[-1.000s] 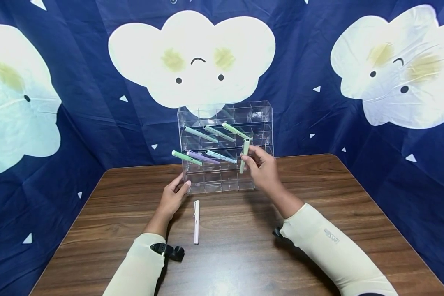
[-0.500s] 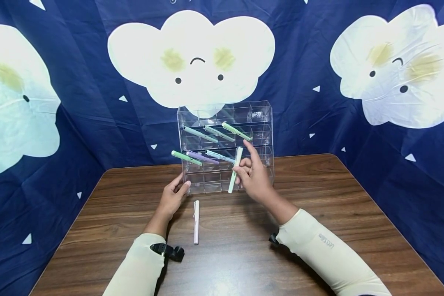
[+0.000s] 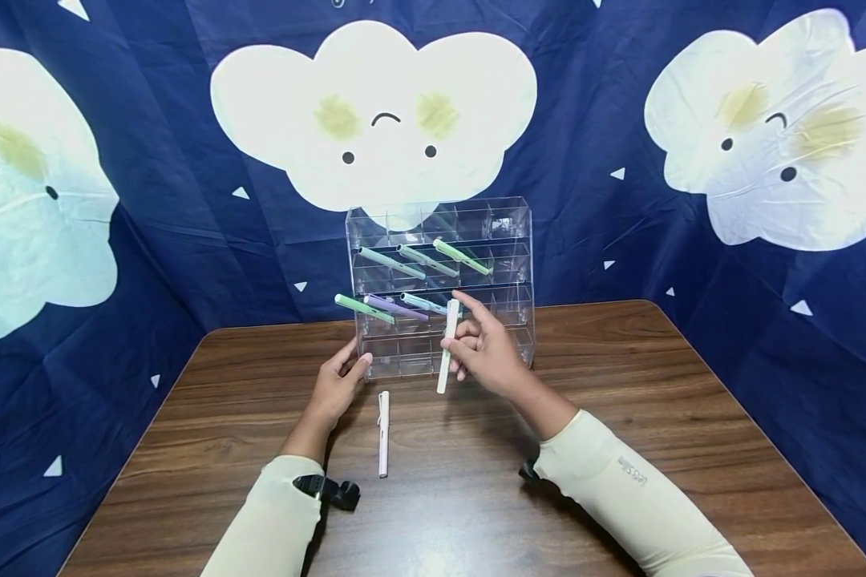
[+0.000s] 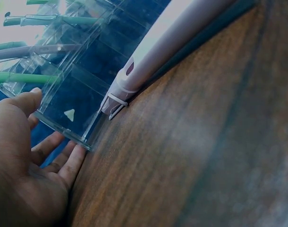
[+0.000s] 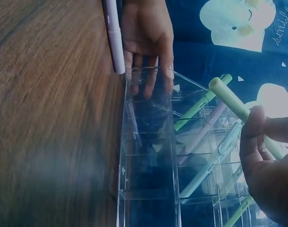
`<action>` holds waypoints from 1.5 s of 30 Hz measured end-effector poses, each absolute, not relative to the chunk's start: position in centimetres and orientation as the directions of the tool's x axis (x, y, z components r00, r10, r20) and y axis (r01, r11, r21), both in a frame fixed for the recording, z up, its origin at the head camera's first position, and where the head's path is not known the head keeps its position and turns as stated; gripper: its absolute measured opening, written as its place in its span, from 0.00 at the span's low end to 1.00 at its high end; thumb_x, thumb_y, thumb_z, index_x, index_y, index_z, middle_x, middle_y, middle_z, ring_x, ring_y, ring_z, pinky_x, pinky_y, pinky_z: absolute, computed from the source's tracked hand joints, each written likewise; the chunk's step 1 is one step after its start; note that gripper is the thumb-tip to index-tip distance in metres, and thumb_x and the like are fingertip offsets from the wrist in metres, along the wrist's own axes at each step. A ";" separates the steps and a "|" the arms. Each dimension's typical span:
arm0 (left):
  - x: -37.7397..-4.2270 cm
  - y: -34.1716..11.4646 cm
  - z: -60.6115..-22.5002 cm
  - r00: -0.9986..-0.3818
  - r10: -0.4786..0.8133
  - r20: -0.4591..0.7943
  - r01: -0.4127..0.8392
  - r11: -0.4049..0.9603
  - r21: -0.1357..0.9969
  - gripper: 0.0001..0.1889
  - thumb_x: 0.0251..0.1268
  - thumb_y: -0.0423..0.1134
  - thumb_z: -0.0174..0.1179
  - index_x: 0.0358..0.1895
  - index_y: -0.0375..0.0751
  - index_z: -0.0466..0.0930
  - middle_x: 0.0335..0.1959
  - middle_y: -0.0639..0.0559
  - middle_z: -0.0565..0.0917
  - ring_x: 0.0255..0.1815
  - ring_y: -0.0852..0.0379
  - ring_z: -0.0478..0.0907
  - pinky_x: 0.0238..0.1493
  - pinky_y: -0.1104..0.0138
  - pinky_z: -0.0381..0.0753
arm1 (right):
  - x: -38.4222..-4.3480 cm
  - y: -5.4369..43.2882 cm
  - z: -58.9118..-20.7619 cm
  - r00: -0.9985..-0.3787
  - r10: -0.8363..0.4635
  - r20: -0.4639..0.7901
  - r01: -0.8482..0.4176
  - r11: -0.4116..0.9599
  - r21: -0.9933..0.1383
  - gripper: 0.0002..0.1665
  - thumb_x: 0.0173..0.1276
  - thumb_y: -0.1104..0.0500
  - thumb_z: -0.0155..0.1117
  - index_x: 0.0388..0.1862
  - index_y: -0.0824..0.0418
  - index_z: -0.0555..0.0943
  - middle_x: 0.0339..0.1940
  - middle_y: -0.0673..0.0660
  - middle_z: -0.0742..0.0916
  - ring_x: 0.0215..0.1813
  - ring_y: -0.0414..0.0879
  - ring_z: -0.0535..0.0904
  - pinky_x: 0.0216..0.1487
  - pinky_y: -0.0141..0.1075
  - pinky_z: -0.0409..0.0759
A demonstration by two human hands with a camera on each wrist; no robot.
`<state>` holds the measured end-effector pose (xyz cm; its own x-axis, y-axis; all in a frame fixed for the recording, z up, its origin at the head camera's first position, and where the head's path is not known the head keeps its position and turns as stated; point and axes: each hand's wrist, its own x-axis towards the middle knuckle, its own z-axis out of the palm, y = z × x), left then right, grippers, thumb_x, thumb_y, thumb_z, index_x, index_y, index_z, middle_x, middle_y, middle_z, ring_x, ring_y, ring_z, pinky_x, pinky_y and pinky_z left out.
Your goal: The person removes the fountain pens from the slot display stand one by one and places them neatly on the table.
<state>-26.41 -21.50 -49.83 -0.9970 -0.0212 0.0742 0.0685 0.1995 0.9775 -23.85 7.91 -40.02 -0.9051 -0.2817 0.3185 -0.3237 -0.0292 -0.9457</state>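
Observation:
A clear plastic tiered rack (image 3: 416, 353) stands at the back of the table. My left hand (image 3: 339, 385) holds its lower left edge, thumb in front and fingers along the side panel. Between thumb and fingers, my right hand (image 3: 487, 353) pinches a pale green pen (image 3: 443, 377), tilted in front of the rack's right half, index finger extended. Leaning in one tier are a green pen (image 3: 361, 308), a purple pen (image 3: 393, 306) and a light blue pen (image 3: 426, 304). The tier above bears two grey-blue pens and a light green pen (image 3: 462, 256).
A pinkish-white pen (image 3: 383, 437) lies on the wooden table (image 3: 462, 497), in front of the rack and right of my left forearm. Behind the rack hangs a dark blue curtain (image 3: 584, 264) with cloud prints. Black camera straps circle both wrists.
My right hand has drawn the pale green pen down and leftward, away from the rack's middle right, and its index finger has straightened. The left hand stays at the rack's edge.

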 end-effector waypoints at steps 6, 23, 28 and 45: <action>-26.4 -21.6 -49.9 -0.997 -0.017 0.077 0.072 0.204 0.976 0.32 0.87 0.44 0.59 0.87 0.52 0.64 0.82 0.37 0.73 0.75 0.43 0.76 0.60 0.72 0.85 | -24.0 7.3 -40.8 -0.905 -0.315 0.285 -0.307 0.024 -0.951 0.54 0.72 0.76 0.70 0.90 0.52 0.60 0.36 0.57 0.82 0.25 0.46 0.82 0.22 0.33 0.83; -26.7 -21.5 -50.3 -0.990 -0.025 0.137 0.129 0.204 0.970 0.31 0.86 0.39 0.61 0.85 0.47 0.66 0.79 0.34 0.76 0.56 0.75 0.80 0.52 0.80 0.81 | -23.6 5.2 -43.0 -0.902 -0.413 0.126 -0.204 0.152 -0.967 0.51 0.67 0.76 0.75 0.85 0.57 0.64 0.41 0.57 0.81 0.22 0.44 0.77 0.31 0.57 0.89; -26.7 -21.6 -50.4 -0.990 -0.024 0.138 0.130 0.208 0.970 0.31 0.86 0.40 0.61 0.86 0.48 0.66 0.78 0.33 0.77 0.52 0.80 0.79 0.52 0.82 0.80 | -23.3 4.4 -43.4 -0.890 -0.452 0.065 -0.161 0.176 -0.971 0.52 0.64 0.78 0.75 0.83 0.60 0.65 0.39 0.56 0.82 0.23 0.48 0.79 0.35 0.63 0.89; -26.7 -21.7 -50.3 -0.992 -0.028 0.126 0.118 0.198 0.973 0.31 0.85 0.42 0.62 0.85 0.49 0.67 0.78 0.35 0.77 0.62 0.66 0.80 0.53 0.82 0.81 | -23.0 3.5 -45.9 -0.859 -0.512 -0.015 -0.110 0.213 -0.971 0.49 0.65 0.75 0.77 0.81 0.67 0.64 0.38 0.59 0.85 0.24 0.47 0.79 0.26 0.36 0.82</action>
<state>-26.68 -21.65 -50.32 -0.9916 -0.0283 0.1258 0.1178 0.1982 0.9731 -23.03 3.46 -45.92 -0.8590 -0.5118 -0.0150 -0.1097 0.2126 -0.9710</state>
